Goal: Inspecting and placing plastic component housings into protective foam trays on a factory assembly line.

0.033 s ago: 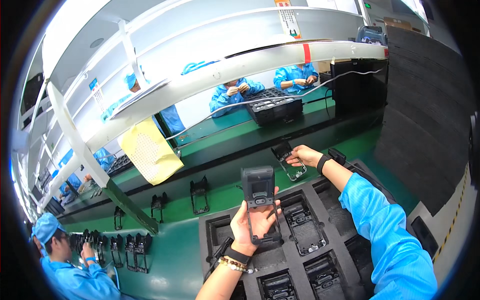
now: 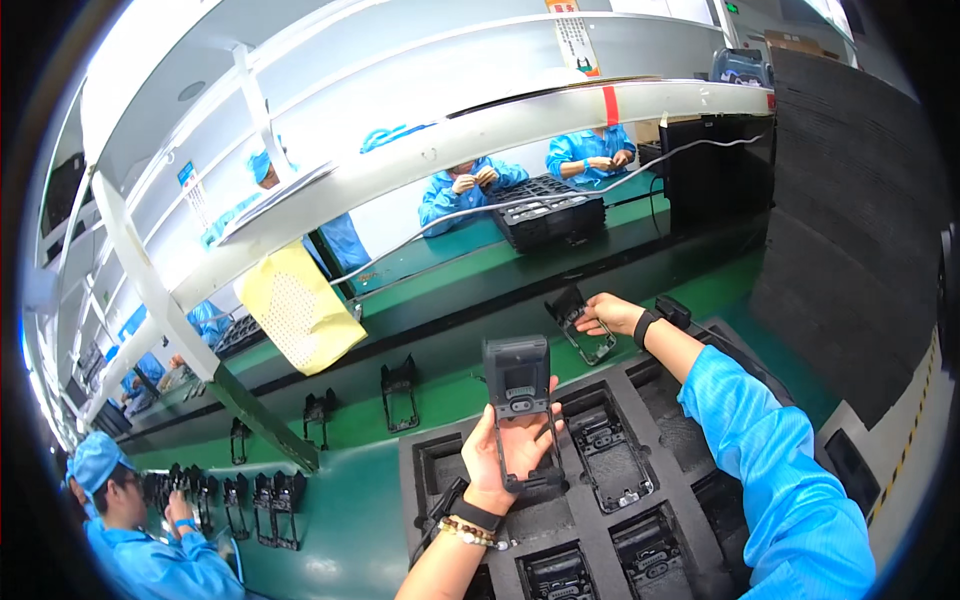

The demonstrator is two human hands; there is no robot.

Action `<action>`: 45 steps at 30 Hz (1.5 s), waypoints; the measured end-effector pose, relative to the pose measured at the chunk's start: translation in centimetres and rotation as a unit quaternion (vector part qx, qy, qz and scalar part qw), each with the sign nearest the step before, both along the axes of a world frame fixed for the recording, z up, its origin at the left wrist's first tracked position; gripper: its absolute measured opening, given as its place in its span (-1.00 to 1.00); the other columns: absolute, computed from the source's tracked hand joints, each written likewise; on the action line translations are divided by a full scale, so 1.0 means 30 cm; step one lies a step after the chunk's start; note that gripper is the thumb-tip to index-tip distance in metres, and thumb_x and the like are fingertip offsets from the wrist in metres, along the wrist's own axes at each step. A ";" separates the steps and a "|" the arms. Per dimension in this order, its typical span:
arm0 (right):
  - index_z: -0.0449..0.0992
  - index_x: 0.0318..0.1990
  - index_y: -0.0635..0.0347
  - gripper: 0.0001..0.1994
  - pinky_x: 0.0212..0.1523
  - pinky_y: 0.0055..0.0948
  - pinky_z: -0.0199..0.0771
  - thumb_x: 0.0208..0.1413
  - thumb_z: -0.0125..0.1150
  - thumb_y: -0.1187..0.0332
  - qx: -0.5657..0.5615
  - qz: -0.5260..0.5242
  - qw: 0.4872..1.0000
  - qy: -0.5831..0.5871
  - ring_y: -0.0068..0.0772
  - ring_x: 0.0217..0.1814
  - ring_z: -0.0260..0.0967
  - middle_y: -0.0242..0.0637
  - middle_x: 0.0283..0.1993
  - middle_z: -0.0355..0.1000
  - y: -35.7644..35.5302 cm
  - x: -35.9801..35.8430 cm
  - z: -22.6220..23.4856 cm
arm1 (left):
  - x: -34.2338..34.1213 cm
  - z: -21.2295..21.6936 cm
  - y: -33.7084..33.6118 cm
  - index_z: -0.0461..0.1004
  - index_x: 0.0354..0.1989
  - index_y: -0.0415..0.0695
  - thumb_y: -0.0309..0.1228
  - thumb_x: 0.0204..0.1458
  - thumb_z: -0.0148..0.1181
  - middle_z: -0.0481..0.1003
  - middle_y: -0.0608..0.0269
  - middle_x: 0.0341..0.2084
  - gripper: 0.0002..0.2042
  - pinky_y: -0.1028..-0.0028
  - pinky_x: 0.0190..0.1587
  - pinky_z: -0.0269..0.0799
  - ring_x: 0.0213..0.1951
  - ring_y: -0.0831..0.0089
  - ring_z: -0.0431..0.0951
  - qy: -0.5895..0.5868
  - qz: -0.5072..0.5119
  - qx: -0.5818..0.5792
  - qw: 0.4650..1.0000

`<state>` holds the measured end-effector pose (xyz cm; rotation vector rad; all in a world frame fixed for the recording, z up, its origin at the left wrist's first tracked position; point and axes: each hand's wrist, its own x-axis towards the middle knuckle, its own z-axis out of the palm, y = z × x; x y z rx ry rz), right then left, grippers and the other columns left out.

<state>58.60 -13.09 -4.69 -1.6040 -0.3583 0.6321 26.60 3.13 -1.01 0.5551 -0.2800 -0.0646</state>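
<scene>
Here the left hand held a dark handheld device housing upright above the black foam tray, fingers wrapped around its lower half. The right hand was stretched forward, fingers closed on a second black housing frame that rested on the green conveyor belt just beyond the tray. More frames stood spaced along the belt. Several tray pockets held similar housings. A yellow perforated sheet hung from the white overhead rail. Workers in blue coats sat opposite.
</scene>
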 end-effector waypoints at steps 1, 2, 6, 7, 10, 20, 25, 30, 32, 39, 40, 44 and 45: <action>0.23 0.09 0.48 -0.71 -0.21 -0.41 0.56 0.29 -0.17 0.48 -0.039 0.001 0.999 -0.015 -0.31 -0.08 0.55 0.04 0.01 0.47 -0.002 0.024 -0.025 | 0.001 0.000 -0.005 0.11 0.37 -0.19 -0.04 0.21 -0.03 0.11 -0.14 0.34 -0.35 0.15 0.16 0.34 0.14 0.05 0.36 0.004 -0.001 0.000 1.000; 0.25 0.09 0.47 -0.71 -0.24 -0.43 0.55 0.28 -0.17 0.49 -0.040 0.000 0.999 0.003 -0.33 -0.08 0.55 0.02 0.01 0.48 -0.010 0.049 -0.048 | 0.003 -0.004 -0.007 0.11 0.37 -0.17 -0.04 0.20 -0.03 0.10 -0.14 0.35 -0.35 0.13 0.17 0.34 0.13 0.05 0.37 0.007 -0.003 -0.004 1.000; 0.35 0.02 0.40 -0.72 -0.37 -0.49 0.43 0.21 -0.17 0.49 -0.046 0.005 0.999 0.008 -0.42 -0.17 0.54 -0.09 -0.02 0.51 0.037 0.058 -0.087 | -0.011 0.000 0.004 0.11 0.38 -0.13 -0.05 0.20 -0.04 0.05 -0.14 0.37 -0.36 0.11 0.18 0.32 0.14 0.04 0.39 0.020 0.010 -0.004 1.000; 0.37 0.01 0.39 -0.72 -0.40 -0.48 0.41 0.20 -0.17 0.49 -0.047 0.010 0.999 0.019 -0.44 -0.23 0.53 -0.11 -0.06 0.52 0.031 0.064 -0.104 | -0.010 0.003 0.000 0.11 0.39 -0.11 -0.04 0.19 -0.03 0.07 -0.13 0.37 -0.36 0.12 0.17 0.33 0.12 0.05 0.39 0.033 0.015 0.002 0.999; 0.46 -0.10 0.41 -0.73 -0.38 -0.27 0.41 0.10 -0.01 0.42 -0.131 0.007 0.990 -0.056 -0.26 -0.28 0.47 0.00 -0.13 0.50 0.012 0.101 -0.136 | 0.008 0.003 -0.012 0.12 0.39 -0.09 -0.03 0.19 -0.02 0.08 -0.15 0.35 -0.36 0.11 0.16 0.33 0.12 0.05 0.37 0.032 0.016 0.007 0.999; 0.51 -0.09 0.32 -0.64 -0.10 -0.36 0.50 0.31 -0.03 0.15 0.075 0.153 0.910 -0.378 -0.26 -0.17 0.55 -0.10 -0.23 0.56 0.117 -0.356 0.221 | -0.011 -0.041 0.026 0.14 0.24 0.02 -0.47 0.08 0.20 0.34 0.20 0.00 -0.45 0.05 0.26 0.21 0.03 0.28 0.36 0.056 0.306 0.079 0.947; 0.42 -0.01 0.22 -0.56 -0.10 -0.07 0.45 0.33 -0.12 0.00 -0.027 0.302 0.820 -0.486 0.17 -0.12 0.46 0.02 -0.13 0.50 0.104 -0.658 0.262 | 0.023 -0.030 0.031 -0.08 0.33 0.08 -0.48 0.10 0.24 0.30 0.24 0.00 -0.30 0.18 0.11 0.27 0.04 0.42 0.34 0.098 0.418 0.115 0.896; 0.33 0.01 0.29 -0.70 -0.07 -0.06 0.44 0.31 -0.05 0.23 -0.030 0.235 0.769 -0.594 0.10 -0.01 0.42 0.07 -0.07 0.43 0.141 -0.650 0.171 | 0.032 -0.048 0.067 -0.09 0.33 0.10 -0.50 0.07 0.28 0.28 0.24 0.00 -0.25 0.23 0.13 0.29 0.04 0.43 0.33 0.113 0.463 0.096 0.874; 0.33 -0.07 0.29 -0.74 -0.18 0.02 0.45 0.31 -0.05 0.24 -0.068 0.210 0.803 -0.553 0.18 -0.14 0.45 0.10 -0.20 0.47 0.138 -0.624 0.180 | 0.036 -0.041 0.054 -0.07 0.31 0.13 -0.46 0.10 0.27 0.33 0.23 -0.03 -0.29 0.21 0.16 0.28 0.02 0.44 0.35 0.104 0.467 0.124 0.870; 0.41 -0.22 0.25 -0.71 -0.42 -0.37 0.59 0.36 -0.13 0.21 -0.055 0.220 0.919 -0.322 -0.35 -0.30 0.51 -0.21 -0.32 0.48 0.109 -0.395 0.184 | 0.020 -0.023 0.040 -0.23 0.38 0.19 -0.45 0.11 0.21 0.13 0.02 0.25 -0.20 0.12 0.35 0.09 0.24 0.40 0.20 0.115 0.420 0.167 0.885; 0.41 -0.23 0.21 -0.71 -0.40 -0.45 0.62 0.37 -0.14 0.19 -0.038 0.210 0.945 -0.250 -0.49 -0.25 0.49 -0.36 -0.28 0.44 0.090 -0.369 0.205 | 0.018 -0.026 0.043 -0.23 0.38 0.18 -0.45 0.11 0.20 0.10 0.01 0.29 -0.21 0.11 0.35 0.09 0.25 0.39 0.19 0.109 0.415 0.173 0.886; 0.41 -0.23 0.16 -0.75 -0.43 -0.48 0.59 0.36 -0.12 0.21 -0.002 0.084 0.976 -0.203 -0.52 -0.35 0.50 -0.36 -0.35 0.46 -0.019 -0.138 0.214 | 0.016 -0.031 0.049 -0.19 0.38 0.15 -0.45 0.11 0.19 0.05 0.01 0.34 -0.23 0.11 0.35 0.09 0.28 0.36 0.17 0.098 0.390 0.191 0.896; 0.42 -0.25 0.15 -0.75 -0.42 -0.50 0.59 0.35 -0.12 0.22 0.008 0.038 0.985 -0.171 -0.54 -0.41 0.48 -0.34 -0.34 0.47 -0.077 -0.065 0.209 | 0.018 -0.033 0.044 -0.19 0.38 0.15 -0.45 0.11 0.19 0.05 0.01 0.34 -0.23 0.11 0.35 0.09 0.28 0.36 0.17 0.096 0.381 0.191 0.900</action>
